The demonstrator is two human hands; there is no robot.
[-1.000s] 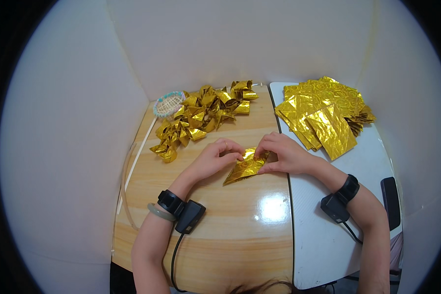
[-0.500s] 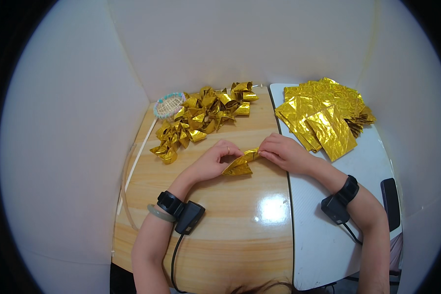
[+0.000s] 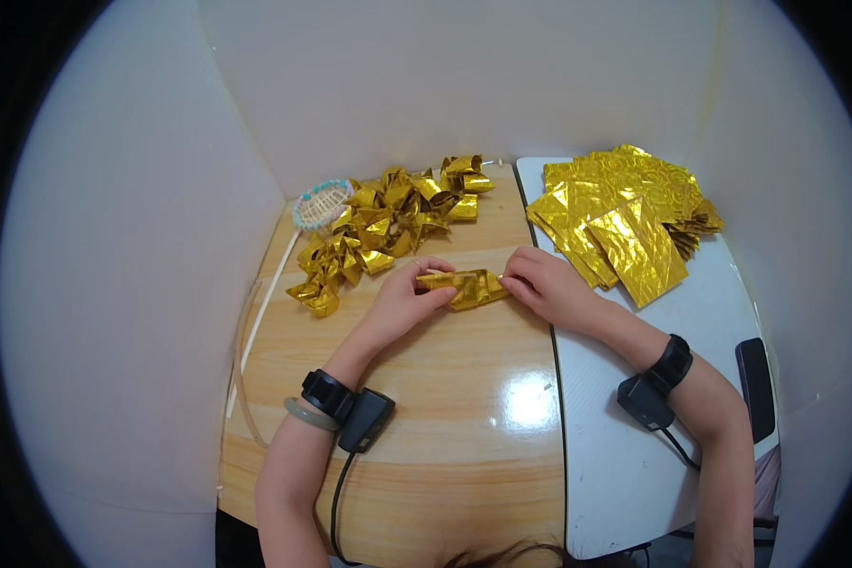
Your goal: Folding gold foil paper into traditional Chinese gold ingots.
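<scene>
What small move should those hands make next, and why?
Probably the right hand should crease its end of the long, folded, shiny gold foil paper while the left hand steadies the other: each pinches an end, and the piece looks flatter than the curled gold foil pieces heaped on the pale wooden tabletop.

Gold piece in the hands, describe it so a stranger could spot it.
Look at the wood-grain tabletop, left of the white tabletop. Near its right edge, the left hand and right hand hold a folded, shiny gold piece between them. Unlike the gold heap farther back and the flat gold sheets at right, it alone is being held.
</scene>
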